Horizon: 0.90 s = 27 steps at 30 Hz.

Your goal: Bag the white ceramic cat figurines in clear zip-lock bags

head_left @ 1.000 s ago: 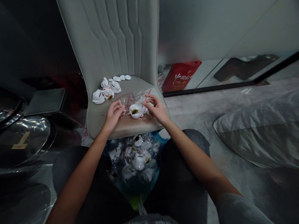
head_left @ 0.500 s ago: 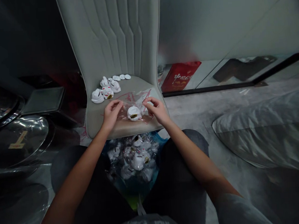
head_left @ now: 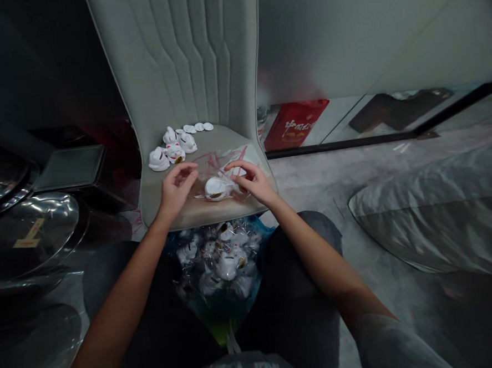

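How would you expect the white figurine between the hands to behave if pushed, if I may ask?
The figurine will probably hold its shape, since its surface looks smooth and moulded. Its rounded sides suggest it might roll if nudged.

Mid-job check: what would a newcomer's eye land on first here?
Probably the white, gold-patched figurine amid clear plastic film near the front of the grey padded chair, between the left hand and right hand. Next, the cluster of white cat figurines on the seat's left, and the blue plastic bag of wrapped white figurines between the legs. The red package with white characters stands out right of the chair.
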{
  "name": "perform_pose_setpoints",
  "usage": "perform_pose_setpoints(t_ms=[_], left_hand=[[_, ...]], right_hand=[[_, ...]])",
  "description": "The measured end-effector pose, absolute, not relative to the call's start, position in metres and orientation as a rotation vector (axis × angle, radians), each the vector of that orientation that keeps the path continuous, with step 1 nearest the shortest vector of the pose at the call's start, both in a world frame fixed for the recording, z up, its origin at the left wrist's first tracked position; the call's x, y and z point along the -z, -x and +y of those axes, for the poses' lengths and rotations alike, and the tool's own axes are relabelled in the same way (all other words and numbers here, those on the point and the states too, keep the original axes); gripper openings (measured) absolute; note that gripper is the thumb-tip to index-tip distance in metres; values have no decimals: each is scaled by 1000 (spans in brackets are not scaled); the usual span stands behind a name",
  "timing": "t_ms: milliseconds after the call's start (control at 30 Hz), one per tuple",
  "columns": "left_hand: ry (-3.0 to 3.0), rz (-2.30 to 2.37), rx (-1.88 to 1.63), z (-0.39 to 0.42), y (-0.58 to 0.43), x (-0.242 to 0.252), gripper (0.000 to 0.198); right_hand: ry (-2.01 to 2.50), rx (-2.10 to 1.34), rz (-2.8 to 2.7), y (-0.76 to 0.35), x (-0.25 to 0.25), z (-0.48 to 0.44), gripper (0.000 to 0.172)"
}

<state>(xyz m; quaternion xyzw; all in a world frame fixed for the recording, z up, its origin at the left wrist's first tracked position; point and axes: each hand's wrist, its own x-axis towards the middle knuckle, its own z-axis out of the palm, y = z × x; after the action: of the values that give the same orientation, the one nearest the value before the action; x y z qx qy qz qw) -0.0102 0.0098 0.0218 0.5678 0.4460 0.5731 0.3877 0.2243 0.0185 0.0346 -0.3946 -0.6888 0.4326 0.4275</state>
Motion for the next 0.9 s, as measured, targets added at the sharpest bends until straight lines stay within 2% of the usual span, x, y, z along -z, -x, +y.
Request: perform_pose_setpoints(t_ms=[167,367,700,900], left_hand=[[-1530,1123,-1499,8,13,-25,19],[-1705,1010,-1501,1,13,-31,20],[-1972,1112,-1548,-7,21,-44,17],[-2034,1121,-1517,-10,22,-48,13]], right_hand=[[847,-1022,-1967,-228,-36,19,30],[806,-983,-2028,-230,-35,22,22],[777,-1025,-2020,-244,-52,17,25],[760,-868,-2073,-242,-53,13,32]])
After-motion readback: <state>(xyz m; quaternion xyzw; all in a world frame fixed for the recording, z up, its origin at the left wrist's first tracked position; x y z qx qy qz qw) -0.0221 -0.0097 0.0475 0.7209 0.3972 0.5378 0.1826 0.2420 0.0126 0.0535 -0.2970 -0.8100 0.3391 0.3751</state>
